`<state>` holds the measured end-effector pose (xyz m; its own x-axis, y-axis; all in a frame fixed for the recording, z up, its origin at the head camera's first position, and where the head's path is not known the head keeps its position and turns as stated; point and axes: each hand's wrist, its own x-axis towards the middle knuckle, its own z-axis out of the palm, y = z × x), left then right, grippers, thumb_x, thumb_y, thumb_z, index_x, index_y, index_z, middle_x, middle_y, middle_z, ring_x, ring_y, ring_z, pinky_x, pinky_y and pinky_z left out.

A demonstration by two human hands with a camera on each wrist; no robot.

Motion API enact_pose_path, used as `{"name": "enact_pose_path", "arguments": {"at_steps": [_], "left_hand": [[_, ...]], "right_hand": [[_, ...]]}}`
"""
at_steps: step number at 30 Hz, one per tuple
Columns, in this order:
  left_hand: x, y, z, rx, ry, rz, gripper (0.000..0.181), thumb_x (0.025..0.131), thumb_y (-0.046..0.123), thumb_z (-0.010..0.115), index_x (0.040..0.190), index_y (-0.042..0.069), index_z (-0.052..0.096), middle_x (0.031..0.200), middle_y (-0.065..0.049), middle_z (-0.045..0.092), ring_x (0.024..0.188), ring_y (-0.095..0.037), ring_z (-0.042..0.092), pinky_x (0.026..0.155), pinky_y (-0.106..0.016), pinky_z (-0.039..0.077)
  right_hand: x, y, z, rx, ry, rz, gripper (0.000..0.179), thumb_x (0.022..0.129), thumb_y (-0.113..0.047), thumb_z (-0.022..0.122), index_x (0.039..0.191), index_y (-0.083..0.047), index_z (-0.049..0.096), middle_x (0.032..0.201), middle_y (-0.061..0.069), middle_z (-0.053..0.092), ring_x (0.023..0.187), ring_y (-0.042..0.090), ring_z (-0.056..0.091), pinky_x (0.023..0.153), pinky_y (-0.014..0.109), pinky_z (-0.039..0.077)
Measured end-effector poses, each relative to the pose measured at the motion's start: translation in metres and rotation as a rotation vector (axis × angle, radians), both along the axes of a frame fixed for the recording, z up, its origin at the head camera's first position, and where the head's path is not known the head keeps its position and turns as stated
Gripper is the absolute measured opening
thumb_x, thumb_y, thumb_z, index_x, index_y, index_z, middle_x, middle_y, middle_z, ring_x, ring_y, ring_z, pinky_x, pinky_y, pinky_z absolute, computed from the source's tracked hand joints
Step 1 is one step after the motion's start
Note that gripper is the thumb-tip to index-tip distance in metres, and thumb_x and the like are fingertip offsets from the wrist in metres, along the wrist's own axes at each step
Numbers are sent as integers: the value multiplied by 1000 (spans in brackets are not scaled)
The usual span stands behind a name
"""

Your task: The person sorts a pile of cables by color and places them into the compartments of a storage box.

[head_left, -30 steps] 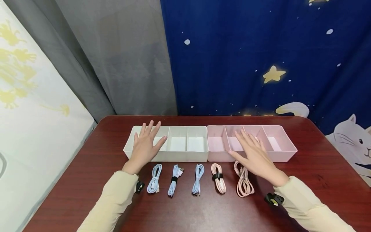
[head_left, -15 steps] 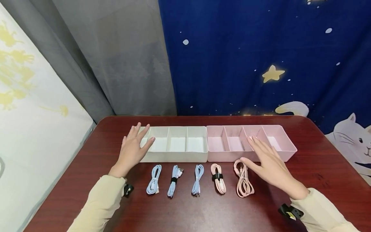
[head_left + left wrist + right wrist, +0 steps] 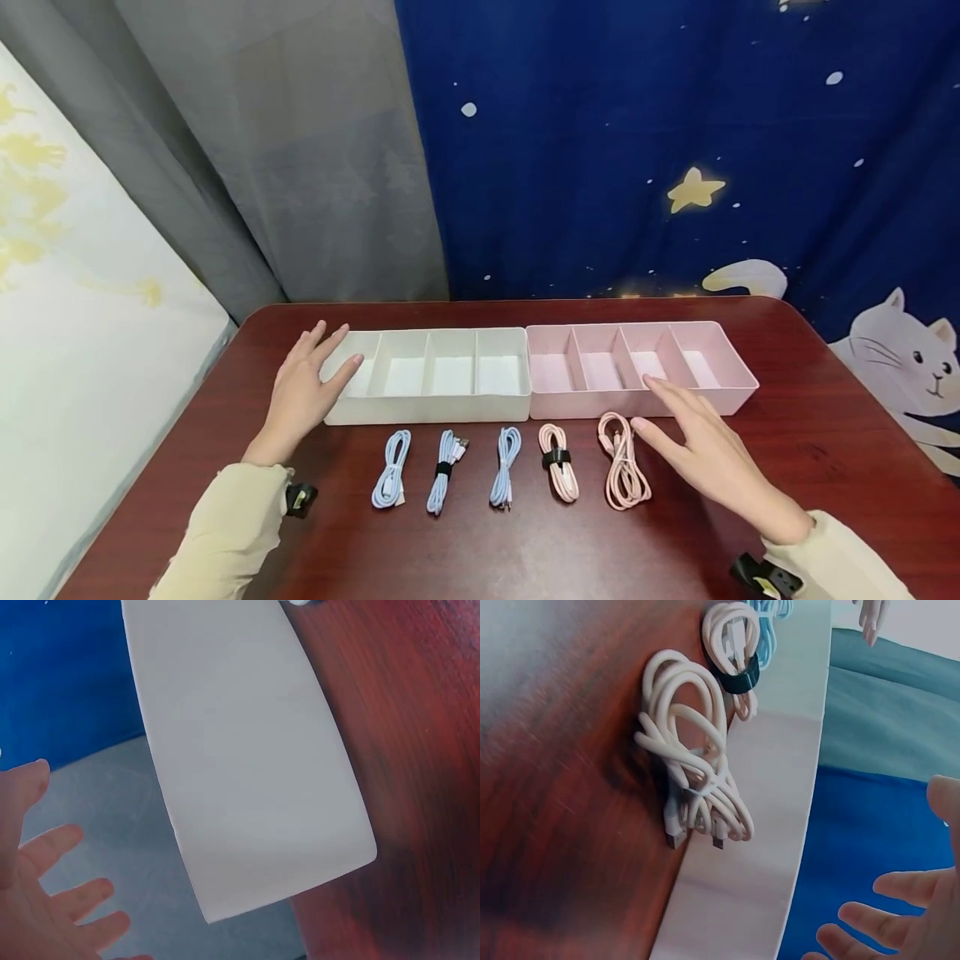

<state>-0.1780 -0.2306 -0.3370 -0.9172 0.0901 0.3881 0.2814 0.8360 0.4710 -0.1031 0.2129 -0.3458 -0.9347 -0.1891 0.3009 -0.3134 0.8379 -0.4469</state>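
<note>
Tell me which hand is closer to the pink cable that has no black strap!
Your right hand. It's just to the right of that pink cable. Your left hand is much farther left, by the left end of the white tray.

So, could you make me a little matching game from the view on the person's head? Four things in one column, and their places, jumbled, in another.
Things
1. White, rectangular plastic box with dividers
2. Pink, rectangular plastic box with dividers
3. Light blue coiled cable with a black strap
4. Pink coiled cable with a black strap

Places
A. Second from left, front row
B. Right half, back row
C. Fourth from left, front row
D. Left half, back row

Pairs: 1-D, 2-B, 3-A, 4-C
</note>
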Motion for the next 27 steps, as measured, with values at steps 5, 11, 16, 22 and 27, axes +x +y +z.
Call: {"name": "enact_pose_path", "arguments": {"at_steps": [5, 11, 16, 22, 27], "left_hand": [[0, -9, 1, 53, -9, 10, 53, 87, 32, 55, 131, 5, 44, 136, -23, 31, 126, -40, 21, 94, -59, 20], [-2, -15, 1, 76, -44, 34, 53, 87, 32, 55, 131, 5, 43, 134, -23, 35, 122, -41, 29, 91, -57, 26], [-4, -19, 2, 76, -72, 51, 52, 88, 31, 54, 131, 4, 43, 132, -24, 36, 119, -42, 32, 90, -57, 27], [-9, -28, -2, 108, -133, 67, 53, 89, 34, 52, 131, 4, 42, 129, -25, 38, 118, -42, 33, 90, -57, 27], [-12, -32, -7, 132, -178, 80, 54, 89, 35, 51, 131, 2, 42, 127, -27, 37, 112, -42, 38, 86, -55, 33]], "right_hand": [[3, -1, -6, -31, -7, 2, 49, 85, -33, 57, 124, -5, 49, 121, 16, 50, 108, 36, 42, 82, 52, 34], [5, 1, -14, -86, 4, 0, 41, 85, -27, 60, 118, -4, 53, 113, 13, 56, 104, 31, 48, 81, 47, 37], [6, 5, -15, -145, 21, 1, 36, 85, -20, 60, 117, -3, 55, 106, 11, 59, 88, 20, 57, 68, 36, 47], [6, 9, -19, -204, 16, 7, 32, 85, -15, 59, 114, -2, 56, 100, 10, 62, 75, 5, 57, 62, 25, 48], [6, 12, -27, -247, -39, 8, 32, 84, -14, 61, 113, 0, 56, 100, 13, 62, 79, 6, 58, 64, 26, 49]]}}
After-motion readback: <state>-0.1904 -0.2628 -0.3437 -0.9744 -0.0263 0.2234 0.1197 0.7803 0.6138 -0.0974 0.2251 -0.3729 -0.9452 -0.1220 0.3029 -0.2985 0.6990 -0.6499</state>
